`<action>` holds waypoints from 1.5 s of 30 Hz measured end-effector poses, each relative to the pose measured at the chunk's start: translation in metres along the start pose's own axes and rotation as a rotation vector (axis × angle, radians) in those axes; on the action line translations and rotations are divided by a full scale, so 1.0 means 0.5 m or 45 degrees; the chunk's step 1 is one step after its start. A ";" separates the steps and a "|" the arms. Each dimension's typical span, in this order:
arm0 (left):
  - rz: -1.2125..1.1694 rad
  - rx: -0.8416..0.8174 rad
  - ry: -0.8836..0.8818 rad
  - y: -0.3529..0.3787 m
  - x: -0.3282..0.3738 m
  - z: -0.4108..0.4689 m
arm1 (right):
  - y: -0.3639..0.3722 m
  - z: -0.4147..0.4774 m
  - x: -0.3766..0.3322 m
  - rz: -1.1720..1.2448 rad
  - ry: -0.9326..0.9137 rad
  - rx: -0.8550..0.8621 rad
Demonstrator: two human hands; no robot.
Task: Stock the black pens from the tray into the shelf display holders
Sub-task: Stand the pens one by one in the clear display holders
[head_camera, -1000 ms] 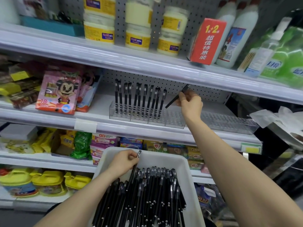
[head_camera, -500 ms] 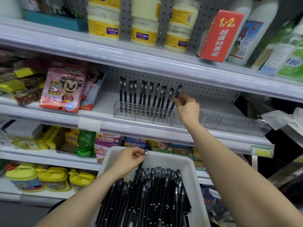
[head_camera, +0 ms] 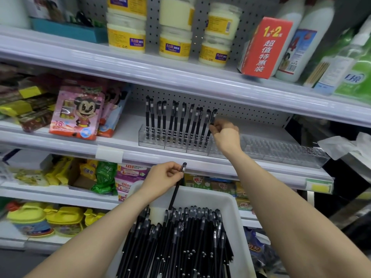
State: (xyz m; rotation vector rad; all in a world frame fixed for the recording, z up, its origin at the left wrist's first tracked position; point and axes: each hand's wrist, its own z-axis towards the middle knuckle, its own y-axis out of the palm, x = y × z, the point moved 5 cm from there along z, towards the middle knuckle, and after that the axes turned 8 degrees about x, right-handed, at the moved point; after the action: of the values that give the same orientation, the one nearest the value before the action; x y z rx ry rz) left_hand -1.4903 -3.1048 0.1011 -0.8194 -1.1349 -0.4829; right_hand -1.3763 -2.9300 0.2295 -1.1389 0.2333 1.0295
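Observation:
A white tray [head_camera: 230, 199] in front of me is full of black pens [head_camera: 180, 243]. On the middle shelf stands a clear display holder [head_camera: 160, 140] with several black pens [head_camera: 176, 121] upright in its left part. My right hand [head_camera: 225, 135] pinches the rightmost pen [head_camera: 213, 116], which stands tilted in a slot. My left hand [head_camera: 162, 178] holds one black pen [head_camera: 177, 189] by its cap end, lifted steeply above the tray's far rim. The holder's right part [head_camera: 281, 149] has no pens in it.
A pink cartoon toy pack [head_camera: 77, 112] stands left of the holder. Jars [head_camera: 126, 35], a red box [head_camera: 265, 47] and bottles fill the top shelf. Snack packs [head_camera: 104, 177] and yellow tubs [head_camera: 30, 219] fill the lower shelves. Crumpled white paper [head_camera: 345, 146] lies at right.
My right hand brought its pen down from a slant into a holder slot beside the row. My left hand lifted a pen out of the tray.

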 end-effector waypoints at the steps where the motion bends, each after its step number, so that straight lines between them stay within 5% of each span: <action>1: 0.000 -0.001 0.005 -0.002 0.003 0.002 | 0.003 -0.002 0.002 -0.005 -0.003 -0.006; 7: -0.044 0.029 0.035 -0.013 0.028 0.006 | 0.010 -0.009 0.005 0.110 0.069 0.001; 13: -0.089 0.130 0.113 -0.031 0.103 0.033 | -0.029 -0.066 -0.005 0.101 -0.129 0.186; 20: -0.303 0.292 0.151 -0.023 0.182 0.081 | -0.005 -0.159 -0.002 0.188 -0.313 -0.169; 25: -0.322 0.236 0.175 0.000 0.203 0.072 | -0.013 -0.165 0.020 0.201 -0.272 -0.161; 31: -0.015 0.063 0.140 0.019 0.120 -0.014 | -0.047 -0.124 0.055 0.275 -0.096 -0.040; 39: 0.628 -0.423 -0.008 0.089 -0.095 -0.115 | -0.059 -0.058 0.064 0.384 0.093 0.128; 45: 0.797 -0.436 0.033 0.110 -0.128 -0.130 | -0.046 -0.027 0.043 0.382 0.096 0.230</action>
State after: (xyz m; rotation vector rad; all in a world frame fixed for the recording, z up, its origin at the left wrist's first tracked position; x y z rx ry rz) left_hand -1.4358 -3.1251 0.0118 -1.4000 -0.7207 -0.1585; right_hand -1.3427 -2.9302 0.2246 -0.9978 0.5595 1.2027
